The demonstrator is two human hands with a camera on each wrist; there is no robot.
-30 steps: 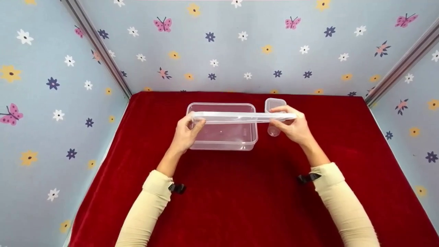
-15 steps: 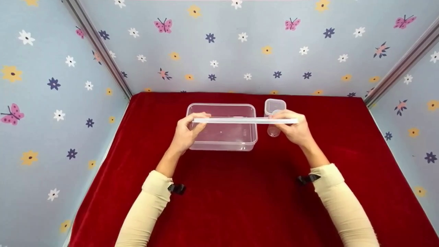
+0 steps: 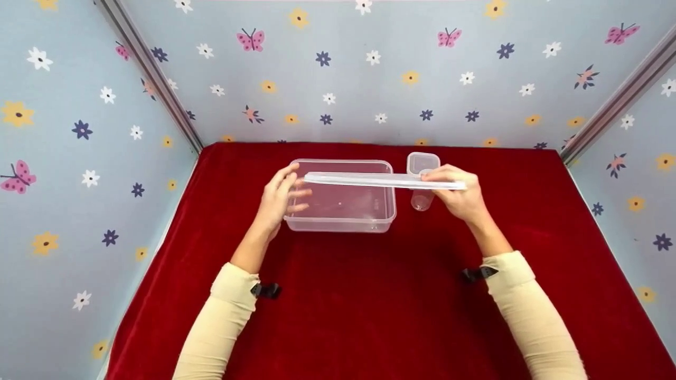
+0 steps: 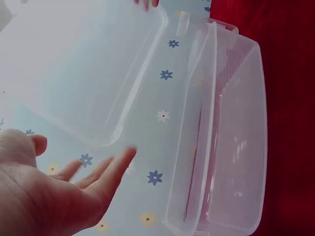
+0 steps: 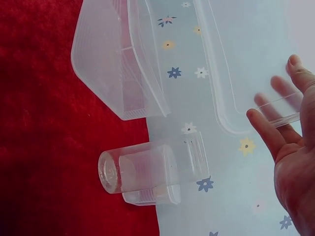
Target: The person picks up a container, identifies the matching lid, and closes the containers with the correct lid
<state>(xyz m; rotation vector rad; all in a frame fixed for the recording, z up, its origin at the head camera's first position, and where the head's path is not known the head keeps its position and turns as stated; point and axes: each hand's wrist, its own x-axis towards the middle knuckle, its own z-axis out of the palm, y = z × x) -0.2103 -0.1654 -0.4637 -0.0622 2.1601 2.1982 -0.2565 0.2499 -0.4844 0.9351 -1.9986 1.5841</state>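
right hand (image 3: 460, 196) gripping clear lid (image 3: 383, 180), left hand (image 3: 278, 198) open beside

Head camera looks down from above; both wrist cameras sit close, sharing the clear box (image 3: 340, 198).

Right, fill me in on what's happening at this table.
A person holds a clear plastic lid above a large clear container on a red cloth. The right hand grips the lid's right end; the left hand is open with spread fingers beside the lid's left end, not gripping it. The lid hangs roughly level over the open container, not seated on it. A small clear lidded jar stands just right of the container.
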